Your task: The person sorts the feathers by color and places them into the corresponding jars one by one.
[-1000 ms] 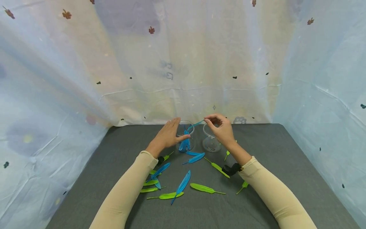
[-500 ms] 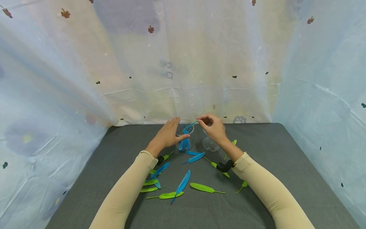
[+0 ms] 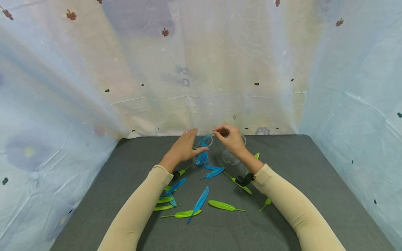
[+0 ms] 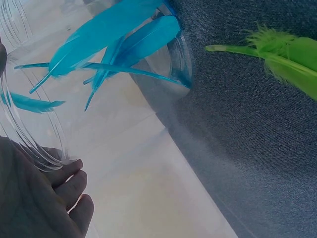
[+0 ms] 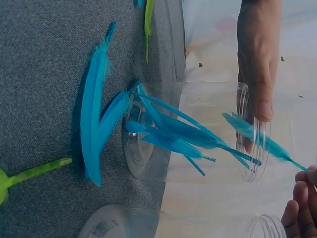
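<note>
The right hand [image 3: 230, 139] pinches a blue feather [image 5: 275, 149] by its quill between thumb and fingers, above the mouth of a clear jar [image 5: 208, 94]. The feather is slim and turquoise, with a narrow vane, a slightly ragged tip and a thin, bare quill; it slants downward, the tip inside the rim and the quill end outside. The left hand [image 3: 185, 146] holds the jar near its rim, the thumb on the near side and the fingers around the far side. The two hands are apart.

Inside the upright jar stand several blue feathers [image 5: 173, 130], crossed over one another, their quills mostly upward. A second clear jar [image 3: 231, 158] stands just beside it, partly behind the right hand. Green feathers [image 3: 221, 205] and more blue ones lie scattered on the grey tabletop [image 3: 201, 238].
</note>
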Tool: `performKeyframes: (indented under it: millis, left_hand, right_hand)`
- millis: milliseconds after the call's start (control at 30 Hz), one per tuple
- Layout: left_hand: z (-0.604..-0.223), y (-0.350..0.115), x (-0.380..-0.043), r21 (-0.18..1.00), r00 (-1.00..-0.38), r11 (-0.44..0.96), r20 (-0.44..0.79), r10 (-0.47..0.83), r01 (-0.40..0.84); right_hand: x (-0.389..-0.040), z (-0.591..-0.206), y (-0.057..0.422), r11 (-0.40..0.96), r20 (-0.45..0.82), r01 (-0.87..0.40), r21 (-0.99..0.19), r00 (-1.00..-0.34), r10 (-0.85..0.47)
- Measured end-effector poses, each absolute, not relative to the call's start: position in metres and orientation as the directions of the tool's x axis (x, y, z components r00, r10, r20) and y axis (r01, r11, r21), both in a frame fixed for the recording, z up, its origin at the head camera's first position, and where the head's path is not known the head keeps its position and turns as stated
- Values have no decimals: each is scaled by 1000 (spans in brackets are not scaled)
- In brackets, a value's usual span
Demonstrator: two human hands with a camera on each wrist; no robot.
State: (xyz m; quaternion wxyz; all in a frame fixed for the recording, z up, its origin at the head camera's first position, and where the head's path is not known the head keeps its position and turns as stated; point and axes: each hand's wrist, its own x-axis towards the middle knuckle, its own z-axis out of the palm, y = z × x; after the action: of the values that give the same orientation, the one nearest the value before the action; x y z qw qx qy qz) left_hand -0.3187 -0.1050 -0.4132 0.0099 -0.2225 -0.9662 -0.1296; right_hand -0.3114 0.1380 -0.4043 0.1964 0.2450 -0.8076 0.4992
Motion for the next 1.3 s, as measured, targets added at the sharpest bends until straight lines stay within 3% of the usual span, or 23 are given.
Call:
performKeyframes:
  millis: [667, 1300]
  left_hand:
    - [-416, -105, -319, 245, -904, 871, 72, 421, 426]
    - [-414, -105, -320, 236, -904, 874, 77, 420, 426]
  right_hand:
    - [-313, -402, 129, 439, 464, -527, -728, -850, -250]
    - [-279, -407, 140, 393, 587, -661, -640, -750, -305]
